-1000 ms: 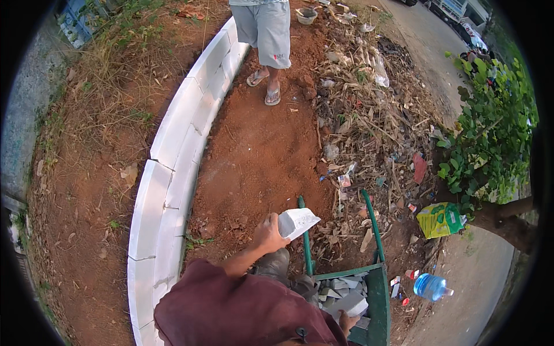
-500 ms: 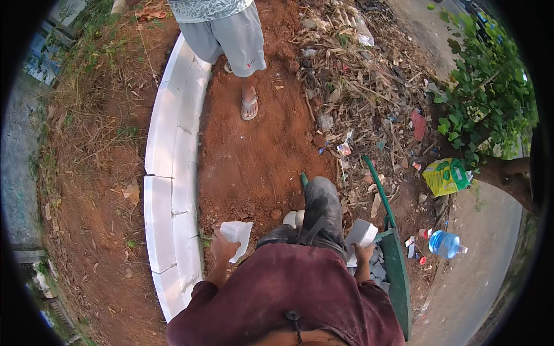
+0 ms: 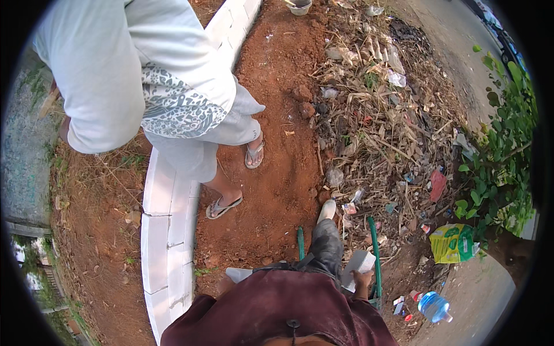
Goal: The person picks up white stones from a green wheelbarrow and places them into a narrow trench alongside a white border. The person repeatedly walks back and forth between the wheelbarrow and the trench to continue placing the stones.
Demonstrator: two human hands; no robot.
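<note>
My right hand [image 3: 362, 281] grips a whitish lightweight block [image 3: 359, 265] by its lower side, beside the green wheelbarrow handle [image 3: 376, 254]. Low on the left, my left hand [image 3: 224, 285] is closed on a white block piece [image 3: 236, 274]; my shirt covers much of both, and the hand is blurred. Left of that hand runs a low curved wall [image 3: 156, 248] of pale blocks. Another person [image 3: 190, 98] in a light top, grey shorts and flip-flops leans over the wall ahead of me.
Reddish soil [image 3: 271, 190] forms a path along the wall. To the right lies a heap of dry leaves and litter [image 3: 381, 132]. A yellow-green bag [image 3: 452, 243] and a blue water bottle [image 3: 434, 307] sit near a tree. A bucket [image 3: 299, 7] stands at the far end.
I have stepped forward along the path, both block pieces still in my hands. The other person is now closer and has turned and leaned left over the wall. The wheelbarrow's tray has slipped from view.
</note>
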